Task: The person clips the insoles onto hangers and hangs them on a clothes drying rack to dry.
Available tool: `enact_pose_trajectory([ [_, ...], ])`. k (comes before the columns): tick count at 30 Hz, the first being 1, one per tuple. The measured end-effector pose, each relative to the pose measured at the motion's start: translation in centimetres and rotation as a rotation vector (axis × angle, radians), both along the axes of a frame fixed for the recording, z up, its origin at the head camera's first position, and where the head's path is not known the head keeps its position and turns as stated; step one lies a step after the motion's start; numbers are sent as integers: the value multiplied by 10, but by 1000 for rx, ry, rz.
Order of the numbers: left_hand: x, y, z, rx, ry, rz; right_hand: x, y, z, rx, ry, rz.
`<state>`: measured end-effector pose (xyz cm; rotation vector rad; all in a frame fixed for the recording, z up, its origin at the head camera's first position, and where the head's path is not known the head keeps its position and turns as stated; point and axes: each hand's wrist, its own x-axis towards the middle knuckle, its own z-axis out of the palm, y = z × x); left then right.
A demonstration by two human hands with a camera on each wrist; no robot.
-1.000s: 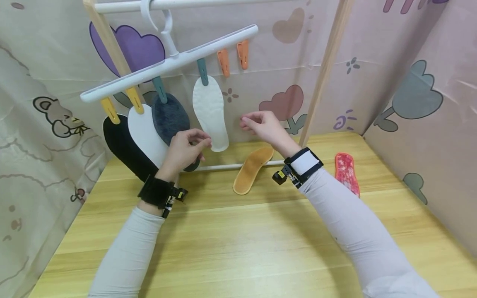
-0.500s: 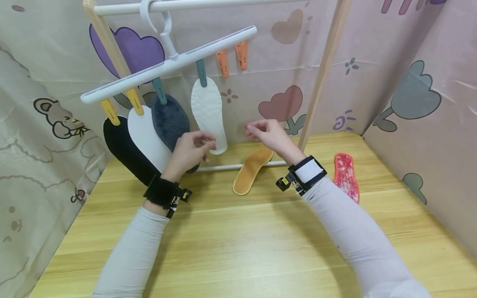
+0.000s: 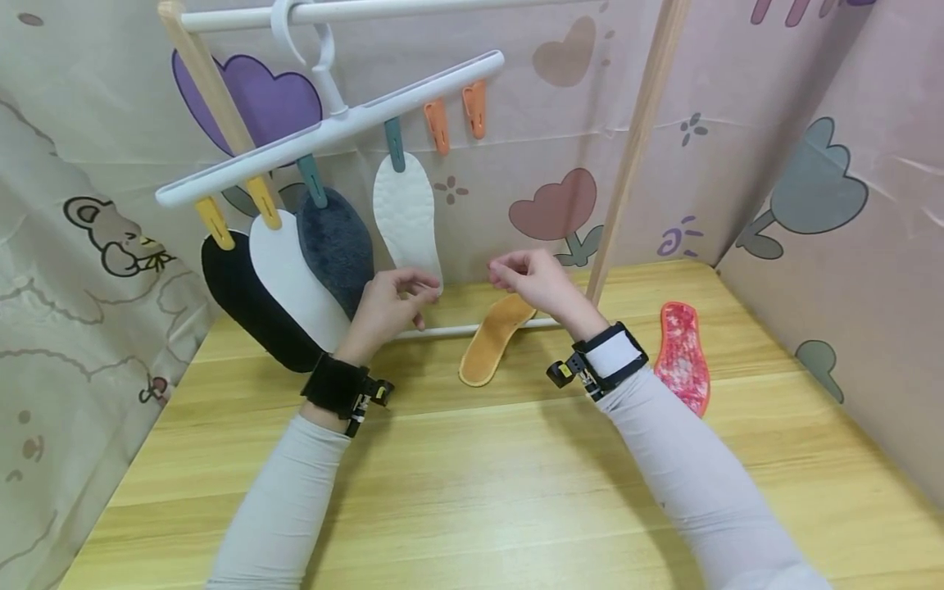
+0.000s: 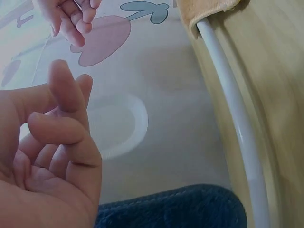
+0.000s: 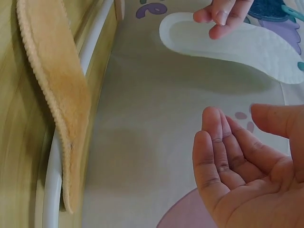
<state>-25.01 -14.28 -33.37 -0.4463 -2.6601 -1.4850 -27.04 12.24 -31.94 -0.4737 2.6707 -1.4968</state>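
My left hand (image 3: 391, 307) holds nothing. Its fingers are loosely bent in front of the lower end of a white insole (image 3: 406, 209), which overlaps it in the head view. The insole hangs from a teal clip (image 3: 395, 146) on a white clip hanger (image 3: 332, 127). To the right, my right hand (image 3: 542, 285) is raised above a tan fuzzy insole (image 3: 496, 340), thumb and fingers apart and bare in the right wrist view. That insole (image 5: 61, 90) lies across the rack's lower white bar (image 5: 95, 35). Further left hang a dark grey fuzzy insole (image 3: 335, 242), another white insole (image 3: 283, 270) and a black insole (image 3: 254, 299).
Two orange clips (image 3: 437, 127) hang at the hanger's right end with nothing in them. A red and white insole (image 3: 682, 356) lies on the wooden table (image 3: 472, 492) beside my right forearm. The rack's wooden post (image 3: 634, 156) rises behind my right hand.
My left hand has moved right and slightly down, now before the white insole's lower end. My right hand has lowered and shifted a little right. The insoles stay where they were.
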Motion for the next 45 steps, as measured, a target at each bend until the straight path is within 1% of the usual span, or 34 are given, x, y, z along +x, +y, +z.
enact_pose_trajectory([
  [4,0,6,-3,9,-11,-1,4,1,-2,17,23,-3],
  [9,0,11,-7,31,-40,-15,5,4,-6,-23,-6,7],
  [14,-1,15,-9,33,-26,-29,7,9,-9,-25,-15,1],
  [20,0,19,-14,42,-55,-21,11,14,-14,-46,-58,7],
  [28,-1,31,-22,45,-79,-38,16,19,-19,-44,-42,21],
  [34,-2,38,-27,48,-71,-47,18,21,-23,-51,-60,24],
  [41,-6,44,-32,56,-62,-40,19,24,-28,-62,-97,13],
  [45,-8,49,-35,61,-78,-48,17,27,-31,-56,-105,8],
])
